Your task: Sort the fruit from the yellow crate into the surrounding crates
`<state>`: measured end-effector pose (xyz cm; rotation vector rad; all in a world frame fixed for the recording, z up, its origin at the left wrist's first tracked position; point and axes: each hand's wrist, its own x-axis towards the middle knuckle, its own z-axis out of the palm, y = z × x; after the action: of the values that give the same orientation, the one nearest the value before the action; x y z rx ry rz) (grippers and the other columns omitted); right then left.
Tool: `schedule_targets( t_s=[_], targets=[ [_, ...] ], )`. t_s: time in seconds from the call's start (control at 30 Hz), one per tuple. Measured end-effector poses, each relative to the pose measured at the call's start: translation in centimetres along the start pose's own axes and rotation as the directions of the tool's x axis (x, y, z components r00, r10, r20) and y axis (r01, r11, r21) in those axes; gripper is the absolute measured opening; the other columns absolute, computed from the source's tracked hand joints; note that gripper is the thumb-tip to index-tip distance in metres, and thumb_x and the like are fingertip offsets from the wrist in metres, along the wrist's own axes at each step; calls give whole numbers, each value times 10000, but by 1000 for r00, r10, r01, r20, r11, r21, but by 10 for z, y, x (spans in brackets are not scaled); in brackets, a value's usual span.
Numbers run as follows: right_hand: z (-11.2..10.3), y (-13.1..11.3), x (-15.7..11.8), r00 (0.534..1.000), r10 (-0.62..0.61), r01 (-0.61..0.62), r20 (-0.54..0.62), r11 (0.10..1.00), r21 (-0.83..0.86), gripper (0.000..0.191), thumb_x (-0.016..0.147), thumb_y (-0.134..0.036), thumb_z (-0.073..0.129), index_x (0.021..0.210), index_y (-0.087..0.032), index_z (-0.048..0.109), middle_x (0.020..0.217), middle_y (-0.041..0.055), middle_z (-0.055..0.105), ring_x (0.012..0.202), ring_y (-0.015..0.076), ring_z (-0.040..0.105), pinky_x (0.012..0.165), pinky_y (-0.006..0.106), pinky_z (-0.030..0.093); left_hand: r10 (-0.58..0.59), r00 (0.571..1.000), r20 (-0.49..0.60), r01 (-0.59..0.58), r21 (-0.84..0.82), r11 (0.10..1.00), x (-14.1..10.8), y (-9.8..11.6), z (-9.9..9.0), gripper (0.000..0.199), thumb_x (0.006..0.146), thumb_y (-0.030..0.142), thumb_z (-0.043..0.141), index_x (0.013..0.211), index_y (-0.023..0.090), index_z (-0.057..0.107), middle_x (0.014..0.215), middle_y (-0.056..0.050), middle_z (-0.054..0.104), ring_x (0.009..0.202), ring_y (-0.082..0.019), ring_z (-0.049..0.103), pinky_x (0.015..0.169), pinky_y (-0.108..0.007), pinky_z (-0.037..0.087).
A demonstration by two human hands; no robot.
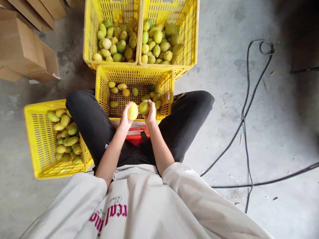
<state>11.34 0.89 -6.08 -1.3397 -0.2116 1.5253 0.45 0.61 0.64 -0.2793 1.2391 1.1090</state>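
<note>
My left hand (126, 114) is closed around a yellow lemon (133, 111), its fingers mostly behind the fruit. Right beside it, my right hand (151, 113) grips a greener lemon (144, 108), with a thumb along its top. Both hands are held close together over the near edge of a yellow plastic crate (134, 70) between my knees. Inside that crate, loose lemons (122, 86) lie scattered at the left, and more are heaped at the right, partly hidden by my right hand.
Two fuller yellow crates (141, 30) of lemons adjoin the far side. Another yellow crate (37, 142), holding longer yellow-green fruit, stands by my left leg. Cardboard boxes (22, 46) are at upper left. Black cables (245, 116) cross the concrete floor at right.
</note>
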Motion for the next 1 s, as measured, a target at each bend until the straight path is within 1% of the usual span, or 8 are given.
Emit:
schedule_targets(
  t_s=[0.17, 0.33, 0.4, 0.5, 0.57, 0.73, 0.87, 1.0],
  targets=[
    [6, 2, -3, 998, 6, -5, -68, 1000, 9, 440, 990, -727, 784, 922, -295, 746, 907, 40, 793, 1094, 315, 896, 858, 389, 754, 29, 998, -59, -32, -48, 998, 6, -4, -2, 175, 1229, 288, 742, 1097, 256, 851, 812, -10, 800, 827, -225, 829, 836, -311, 707],
    [4, 3, -1, 986, 42, -31, -160, 997, 68, 568, 983, -857, 759, 868, -306, 682, 781, 38, 742, 980, 331, 898, 812, 425, 775, 29, 999, -31, -31, -65, 997, 2, -8, -1, 275, 1253, 261, 681, 994, 228, 766, 828, 9, 777, 702, -148, 724, 683, -238, 606],
    [2, 2, -1, 982, 60, -41, -179, 994, 105, 578, 986, -861, 763, 846, -309, 664, 746, 30, 727, 938, 318, 891, 788, 414, 774, 36, 998, -47, -40, -82, 996, 1, -9, 0, 231, 1231, 242, 711, 1007, 224, 765, 835, 24, 770, 699, -141, 716, 715, -234, 622],
    [2, 0, -1, 987, 45, -30, -157, 994, 101, 602, 971, -880, 783, 827, -310, 652, 732, 29, 723, 899, 311, 877, 769, 413, 772, 34, 997, -69, -40, -93, 995, 3, -10, -1, 216, 1207, 261, 755, 996, 221, 780, 870, 16, 780, 739, -150, 735, 877, -263, 693],
    [3, 0, -2, 989, 37, -25, -145, 996, 87, 598, 955, -873, 801, 820, -311, 649, 728, 28, 720, 878, 312, 870, 763, 417, 771, 31, 997, -73, -38, -89, 995, 5, -10, -3, 261, 1216, 282, 756, 961, 228, 766, 888, 10, 790, 751, -149, 742, 923, -257, 698],
    [3, 2, -2, 987, 38, -23, -158, 995, 95, 602, 946, -880, 768, 801, -307, 653, 727, 41, 715, 890, 329, 875, 774, 441, 779, 42, 996, -80, -49, -91, 995, 10, -11, -6, 265, 1195, 338, 820, 959, 234, 759, 881, 12, 804, 739, -139, 746, 869, -241, 694],
    [2, 2, 1, 996, 39, -33, -81, 996, 78, 604, 943, -890, 780, 834, -307, 666, 771, 48, 731, 1025, 361, 899, 816, 467, 794, 45, 995, -84, -52, -92, 994, 14, -9, -10, 142, 1143, 376, 870, 1140, 246, 813, 894, 14, 811, 792, -181, 799, 892, -293, 714],
    [2, 1, 1, 999, 35, -34, -18, 995, 94, 605, 896, -871, 889, 945, -315, 656, 833, -4, 732, 1026, 328, 915, 867, 465, 822, 20, 998, -66, -27, -111, 993, 16, -4, -13, 244, 1162, 455, 859, 1282, 245, 831, 892, -8, 822, 795, -207, 809, 875, -336, 721]
  ],
)
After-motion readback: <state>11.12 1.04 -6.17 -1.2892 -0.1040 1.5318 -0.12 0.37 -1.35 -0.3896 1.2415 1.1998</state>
